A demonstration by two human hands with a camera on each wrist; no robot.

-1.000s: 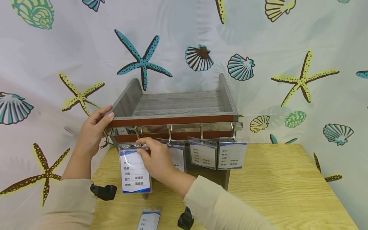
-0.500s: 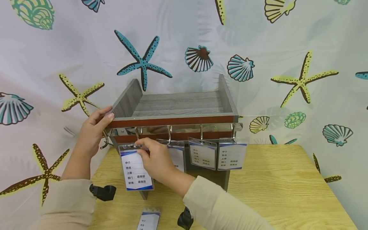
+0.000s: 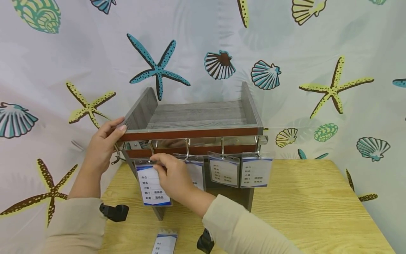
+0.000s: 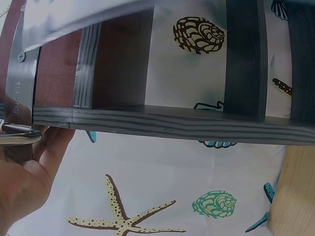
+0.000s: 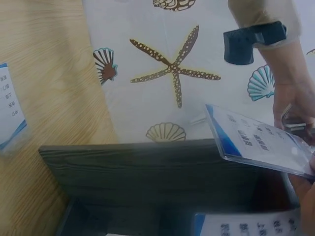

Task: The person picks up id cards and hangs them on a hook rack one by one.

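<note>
My right hand (image 3: 172,174) pinches the top edge of a clear badge holder (image 3: 155,187) with a white and blue card inside, right at a metal hook (image 3: 151,146) on the rack's rail. The slot at the top of the holder is partly hidden by my fingers. In the right wrist view the same badge holder (image 5: 261,140) tilts out from the rack. My left hand (image 3: 101,144) grips the left front corner of the grey wooden rack (image 3: 190,133), thumb on top. In the left wrist view, the left hand (image 4: 34,177) sits behind the rail's end.
More badge holders hang on the hooks to the right, including one (image 3: 223,171) and the far-right one (image 3: 256,171). Another badge holder (image 3: 165,243) lies on the wooden table (image 3: 311,201) in front. A patterned curtain (image 3: 196,31) stands behind the rack.
The pinched badge holder has risen slightly and its lower end has swung right, toward the rack. My left hand keeps its place on the corner.
</note>
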